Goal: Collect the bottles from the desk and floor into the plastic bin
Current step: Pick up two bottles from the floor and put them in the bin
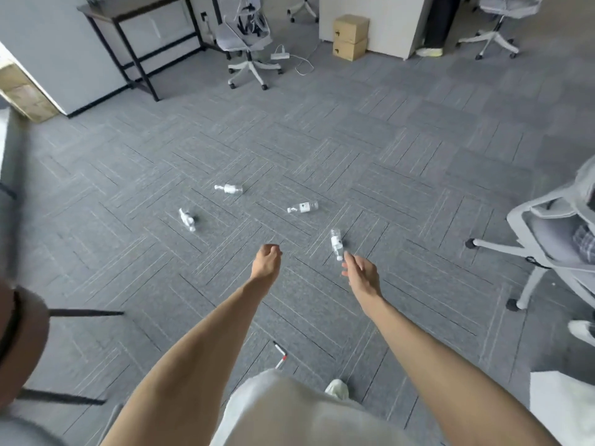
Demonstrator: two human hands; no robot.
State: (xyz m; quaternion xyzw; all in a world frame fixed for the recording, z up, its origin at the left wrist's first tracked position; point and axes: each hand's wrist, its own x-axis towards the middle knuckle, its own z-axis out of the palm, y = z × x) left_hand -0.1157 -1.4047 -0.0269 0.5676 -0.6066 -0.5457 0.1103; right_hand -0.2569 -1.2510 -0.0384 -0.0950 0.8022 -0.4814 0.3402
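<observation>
Several clear plastic bottles lie on the grey carpet. The nearest bottle (336,243) lies just beyond my right hand (361,272), whose fingers are apart and whose fingertips are close to the cap end. Another bottle (303,207) lies further out, a third bottle (229,188) at the centre left, and a crumpled bottle (187,219) to the left. My left hand (266,260) hangs over the floor with its fingers curled in and nothing visible in it. No plastic bin is in view.
A grey office chair (544,243) stands at the right, another chair (246,43) at the back. A black-framed desk (138,33) stands at the back left, cardboard boxes (350,37) beyond. A marker pen (280,353) lies by my feet. A round stool (19,336) sits at my left.
</observation>
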